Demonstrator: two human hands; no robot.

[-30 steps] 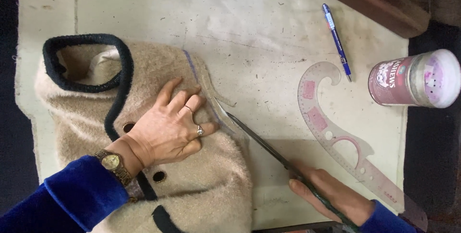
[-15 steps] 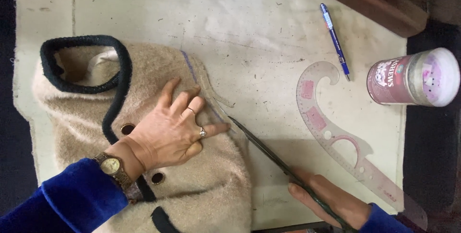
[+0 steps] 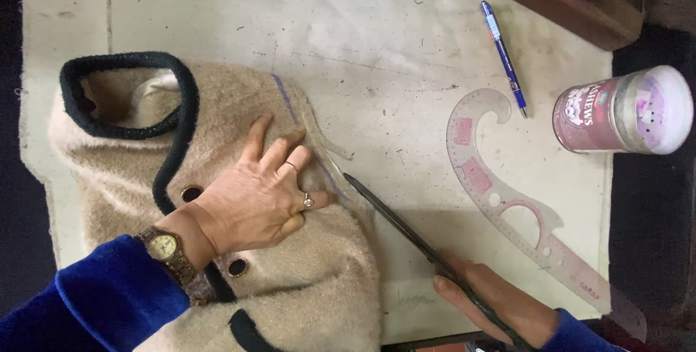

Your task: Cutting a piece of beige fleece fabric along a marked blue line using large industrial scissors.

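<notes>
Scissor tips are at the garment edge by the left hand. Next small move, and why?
Probably ease the scissors forward along the purple line. Their tips sit at the beige garment edge just past the left hand, which presses the fabric flat, while the right hand holds the handles, blades nearly closed.

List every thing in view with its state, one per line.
Left hand: flat, pressing the garment.
Right hand: gripping the scissors.
Scissors: tip at the cloth edge.
Beige garment: laid flat, partly cut.
Pen: lying loose.
Curve ruler: lying flat.
Jar: on its side.
</notes>
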